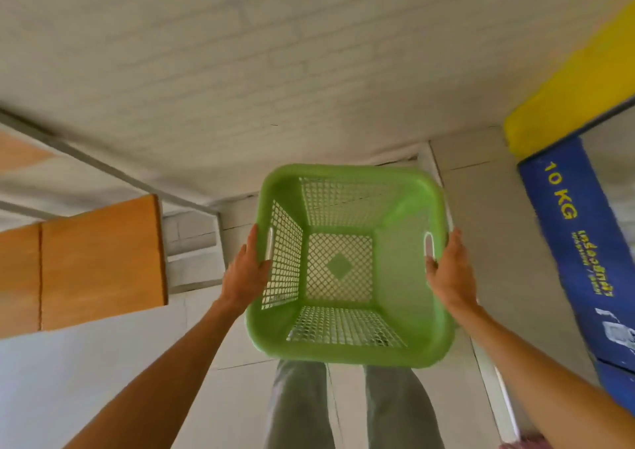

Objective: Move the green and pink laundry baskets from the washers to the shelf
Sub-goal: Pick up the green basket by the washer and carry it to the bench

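I hold an empty green laundry basket with lattice walls in front of me, above my legs and off the floor. My left hand grips its left rim beside the handle slot. On the opposite rim my right hand grips by the other handle slot. The wooden shelf board on a grey metal frame lies to the left of the basket, apart from it. A bit of pink shows at the bottom right edge; I cannot tell what it is.
A blue washer panel marked "10 KG", with a yellow band above it, stands at the right. A white brick wall is ahead. Pale floor tiles lie under and around the basket.
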